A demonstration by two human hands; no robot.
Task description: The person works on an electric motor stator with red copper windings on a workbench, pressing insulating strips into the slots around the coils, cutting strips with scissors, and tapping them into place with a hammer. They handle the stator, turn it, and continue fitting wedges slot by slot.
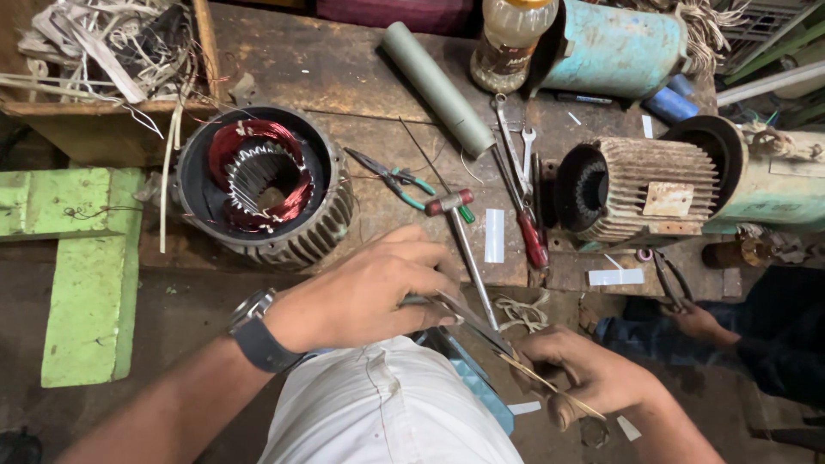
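White cloth over the person's lap (387, 412) fills the bottom of the view, and both hands work just above it. Left hand (365, 288), a watch (255, 331) on its wrist, is closed around the handles of a pair of scissors (468, 318), whose blades point toward the right hand. Right hand (593, 374) is pinched shut on a thin yellowish strip (550, 387) that runs from the blade tips out past the fingers. This looks like the cutting step: the blades sit at the strip's end, apparently trimming it. The next move would call for holding the strip taut and steady while the blades close squarely across it.

Beyond the scissors, on the worktop (344, 77), lies a small hammer (464, 241). Left of the hammer stands an open motor stator (262, 185) with red copper windings; right of it, a ribbed motor housing (636, 189). Another person's hand (700, 322) holds pliers (670, 279) below that housing.
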